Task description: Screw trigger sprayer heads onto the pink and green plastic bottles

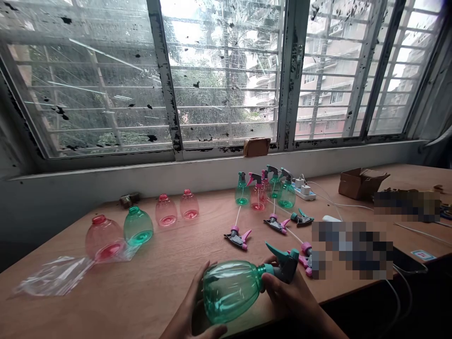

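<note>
A green see-through spray bottle [231, 289] lies tilted on its side between my hands, above the table's front edge. My left hand [197, 301] is wrapped around its base end. At the neck, my right hand [282, 287] grips the teal collar of the grey and teal trigger head [284, 263], which sits on the bottle mouth. Just beyond lie loose trigger heads: a pink and grey one [240, 238], a second pink one [277, 223], a teal one [302, 218], and another pink one [306, 256] by my right hand.
Open-mouthed bottles stand at left: a large pink one [105, 238], a green one [138, 226] and two smaller pink ones. A clear plastic bag [56, 278] lies near them. Several bottles with trigger heads [257, 195] stand at the back, beside a power strip [304, 190] and cardboard box [360, 184].
</note>
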The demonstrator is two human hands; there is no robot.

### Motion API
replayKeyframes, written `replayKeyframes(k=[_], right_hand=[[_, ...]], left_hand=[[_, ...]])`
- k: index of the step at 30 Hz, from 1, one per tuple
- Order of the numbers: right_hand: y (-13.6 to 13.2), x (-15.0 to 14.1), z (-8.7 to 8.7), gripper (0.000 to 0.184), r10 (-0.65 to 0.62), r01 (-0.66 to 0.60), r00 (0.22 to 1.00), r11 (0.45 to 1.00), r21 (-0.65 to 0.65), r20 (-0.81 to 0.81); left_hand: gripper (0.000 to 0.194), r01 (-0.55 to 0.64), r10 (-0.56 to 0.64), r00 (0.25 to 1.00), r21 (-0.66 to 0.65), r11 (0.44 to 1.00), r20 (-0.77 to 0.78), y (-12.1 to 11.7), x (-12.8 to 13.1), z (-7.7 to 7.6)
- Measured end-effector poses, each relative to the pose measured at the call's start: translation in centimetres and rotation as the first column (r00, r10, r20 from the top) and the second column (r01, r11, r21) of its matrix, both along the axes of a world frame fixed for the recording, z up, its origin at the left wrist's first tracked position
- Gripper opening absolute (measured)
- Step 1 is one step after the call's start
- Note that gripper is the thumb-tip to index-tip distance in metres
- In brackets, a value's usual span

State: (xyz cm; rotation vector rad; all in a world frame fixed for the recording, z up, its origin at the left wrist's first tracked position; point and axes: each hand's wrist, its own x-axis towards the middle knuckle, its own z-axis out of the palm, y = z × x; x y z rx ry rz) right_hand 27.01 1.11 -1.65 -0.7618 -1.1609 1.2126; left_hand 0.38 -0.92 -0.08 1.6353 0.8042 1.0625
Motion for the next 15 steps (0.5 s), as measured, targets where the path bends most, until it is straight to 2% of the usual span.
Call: replayKeyframes(k=[4,7,10,12,15], right_hand=[[0.0,0.0,0.0,0.044,0.004,-0.004,1.000,1.000,0.001,-0.017],[0.0,0.0,0.2,0.044,0.005,-0.005,1.000,1.000,0.002,0.008],[-0.1,-0.1,0.5,0.043,-0.018,0.018,0.999,1.000,0.009,0.042],[-0.2,-0.1,0.6,0.043,-0.034,0.033,0.998,0.999,0.019,0.056],[-0.3,-0.2,0.7,0.044,-0.022,0.021,0.998,1.000,0.013,0.065]], left_hand=[[0.088,-0.010,0.016,0.996,0.059,0.998,-0.089,0.1,-0.2,0.8],[0.095,0.010,-0.011,0.996,-0.020,1.000,-0.085,0.3,-0.4,1.3],[0.087,-0.004,-0.002,0.997,-0.077,0.997,-0.075,0.3,-0.4,1.1],[0.085,-0.010,0.008,0.999,-0.049,0.999,-0.048,0.3,-0.3,0.7],[0.090,-0.075,0.080,0.995,0.080,0.994,-0.058,0.0,-0.1,0.8]])
